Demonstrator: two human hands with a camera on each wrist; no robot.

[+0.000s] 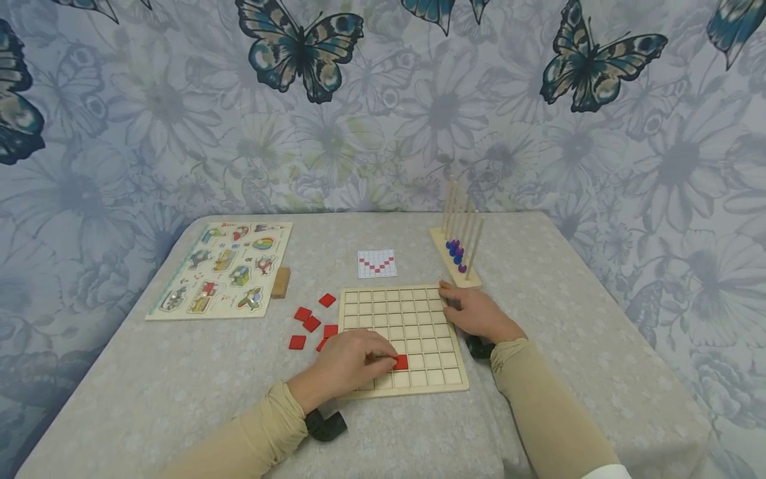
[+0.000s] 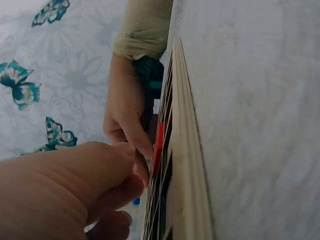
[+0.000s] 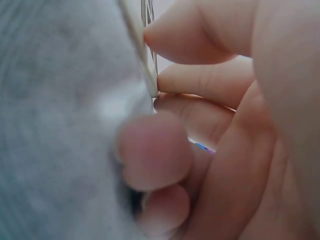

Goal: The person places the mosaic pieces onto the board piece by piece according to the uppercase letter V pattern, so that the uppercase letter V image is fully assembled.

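A square wooden grid board (image 1: 383,306) lies on the table between both hands. My left hand (image 1: 350,362) reaches over its near left part, thumb and forefinger pinching a red square tile (image 1: 401,362) at its left edge. In the left wrist view the tile (image 2: 158,150) stands slightly proud of the board. The right hand (image 1: 475,314) holds the far right corner of the board, with the thumb on the side edge and the forefinger at the corner (image 3: 156,90). Several loose red tiles (image 1: 303,313) lie left of the board, some partly behind the left hand.
Behind the board lies a small pattern card (image 1: 378,264) with red squares. A peg stand (image 1: 473,279) with blue and purple beads stands near the right hand. At the left are a picture puzzle board (image 1: 221,266) and a wooden block (image 1: 280,283).
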